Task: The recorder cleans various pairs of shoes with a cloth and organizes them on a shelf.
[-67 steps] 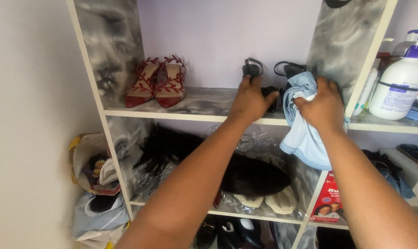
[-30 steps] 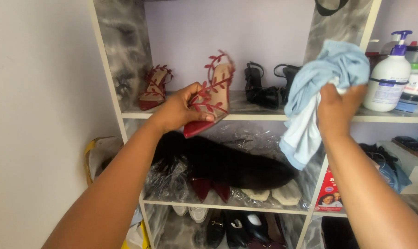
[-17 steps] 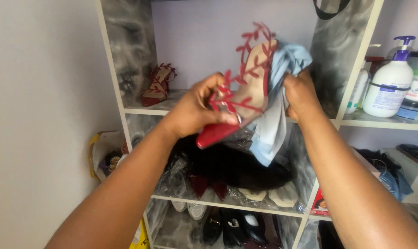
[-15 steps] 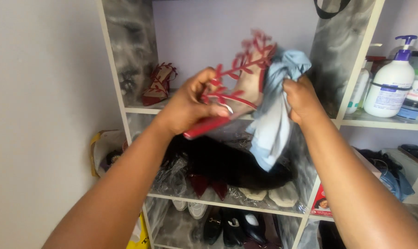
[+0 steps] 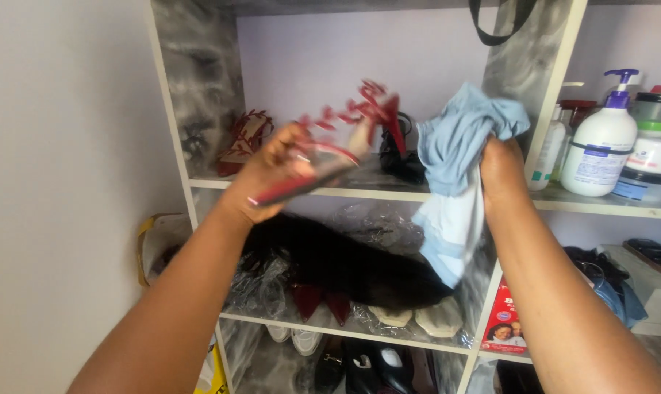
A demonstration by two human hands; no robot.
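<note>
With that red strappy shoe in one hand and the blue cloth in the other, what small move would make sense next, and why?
Probably bring the light blue cloth in the right hand back against the red strappy shoe, tilted in the left hand. The two are apart just now, and the shoe's mate stands alone on the shelf.
</note>
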